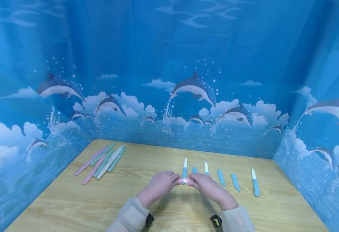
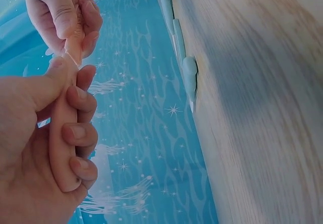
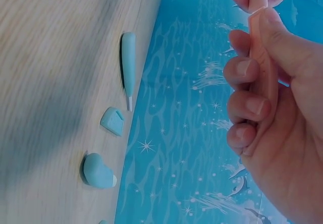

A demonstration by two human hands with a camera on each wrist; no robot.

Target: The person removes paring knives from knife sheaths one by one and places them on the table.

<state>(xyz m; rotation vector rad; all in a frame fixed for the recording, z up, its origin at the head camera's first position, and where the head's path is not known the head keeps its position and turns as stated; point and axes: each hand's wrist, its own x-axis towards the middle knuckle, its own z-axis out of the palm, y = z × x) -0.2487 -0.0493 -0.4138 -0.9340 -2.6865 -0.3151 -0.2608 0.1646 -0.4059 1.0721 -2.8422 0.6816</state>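
Observation:
Both hands meet at the middle of the table, raised above its surface, on one small pink knife. My left hand wraps its fingers round the smooth pink handle, thumb on top. My right hand grips the pink sheath, with its fingers curled round it and its thumb along it. A short whitish part shows between the hands in the head view. Most of the blade is hidden. Just beyond the hands lies a blue knife with its white blade pointing away.
To the right lie two more blue knives and three blue sheaths. A group of pink and green knives and sheaths lies at the back left. A dolphin-printed curtain encloses the wooden table.

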